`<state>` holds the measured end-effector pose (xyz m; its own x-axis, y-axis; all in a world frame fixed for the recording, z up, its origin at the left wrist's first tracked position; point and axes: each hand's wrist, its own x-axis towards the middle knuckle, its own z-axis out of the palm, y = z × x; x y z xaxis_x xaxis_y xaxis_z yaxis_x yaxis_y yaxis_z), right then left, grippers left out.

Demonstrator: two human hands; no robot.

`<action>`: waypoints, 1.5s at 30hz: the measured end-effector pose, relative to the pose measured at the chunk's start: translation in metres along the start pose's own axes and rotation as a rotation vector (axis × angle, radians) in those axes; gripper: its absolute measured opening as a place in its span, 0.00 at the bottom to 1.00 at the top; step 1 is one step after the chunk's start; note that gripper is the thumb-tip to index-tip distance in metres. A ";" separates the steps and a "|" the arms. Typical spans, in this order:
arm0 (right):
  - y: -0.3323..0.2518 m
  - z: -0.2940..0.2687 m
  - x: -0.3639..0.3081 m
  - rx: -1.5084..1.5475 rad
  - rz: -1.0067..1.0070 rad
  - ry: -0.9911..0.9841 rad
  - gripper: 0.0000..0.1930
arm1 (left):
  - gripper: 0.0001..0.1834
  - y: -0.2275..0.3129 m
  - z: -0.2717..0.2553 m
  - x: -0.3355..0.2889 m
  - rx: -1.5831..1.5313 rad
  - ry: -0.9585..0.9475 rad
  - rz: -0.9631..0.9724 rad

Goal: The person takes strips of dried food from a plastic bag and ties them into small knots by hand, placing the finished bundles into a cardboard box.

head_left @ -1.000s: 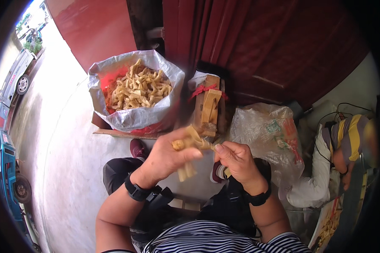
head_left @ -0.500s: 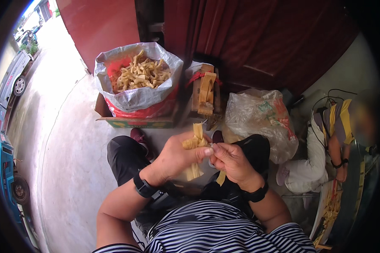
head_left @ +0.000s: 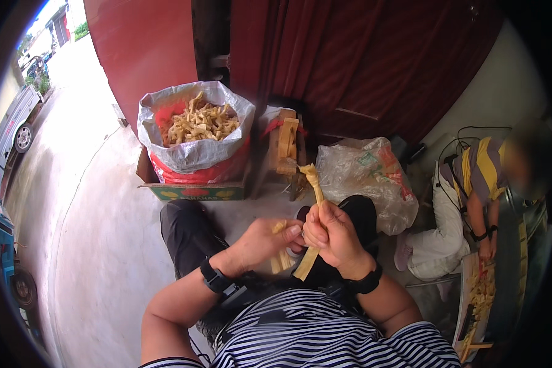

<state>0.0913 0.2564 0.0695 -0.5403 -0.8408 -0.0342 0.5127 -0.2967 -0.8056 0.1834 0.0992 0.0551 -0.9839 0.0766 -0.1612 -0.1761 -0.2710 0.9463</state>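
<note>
Over my lap, my right hand is closed around a pale yellow strip. The strip's upper end is bunched and twisted and sticks up above my fist; its flat tail hangs below. Close by on the left, my left hand is closed, with a bit of yellow material showing between thumb and fingers. Flat yellow ends hang beneath this hand. My fingers hide the middle of these pieces. The material could not be told for certain.
Ahead left, a white woven sack full of knotted yellow pieces stands in a cardboard box. Beside it are a wooden block tool and a clear plastic bag. At right, another person works over a tray of yellow pieces.
My hands have drawn slightly apart. The right hand has risen and holds a strip upright with its bunched end up. The left hand has lowered slightly, its yellow pieces now mostly hidden.
</note>
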 end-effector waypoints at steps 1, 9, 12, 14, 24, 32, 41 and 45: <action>0.001 -0.002 0.005 0.038 -0.053 0.034 0.17 | 0.20 -0.005 0.004 -0.001 0.112 -0.008 -0.051; -0.003 -0.024 0.040 -0.078 -0.317 0.242 0.16 | 0.14 -0.001 0.007 0.005 0.147 -0.011 -0.191; -0.005 -0.033 0.043 -0.214 -0.330 0.466 0.16 | 0.11 0.004 -0.005 0.002 0.480 0.132 -0.116; 0.001 -0.068 0.050 -0.442 -0.570 0.620 0.20 | 0.11 0.007 -0.008 0.003 0.620 0.130 -0.044; -0.002 -0.023 0.012 -1.080 -0.221 -0.134 0.12 | 0.09 0.027 -0.013 -0.006 0.740 -0.040 0.165; -0.008 -0.022 0.012 -1.231 -0.714 -0.125 0.12 | 0.14 0.018 0.009 -0.014 0.063 0.211 -0.208; -0.035 -0.014 0.018 -1.188 -1.026 -0.262 0.12 | 0.16 0.037 0.042 -0.020 0.230 -0.301 -0.297; -0.025 0.009 0.025 -1.329 -0.998 -0.296 0.15 | 0.13 0.030 0.024 -0.038 0.608 -0.105 0.317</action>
<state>0.0717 0.2388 0.0940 -0.0696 -0.6693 0.7398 -0.8873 -0.2974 -0.3526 0.2159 0.1113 0.0964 -0.9719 0.1831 0.1483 0.1971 0.2875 0.9373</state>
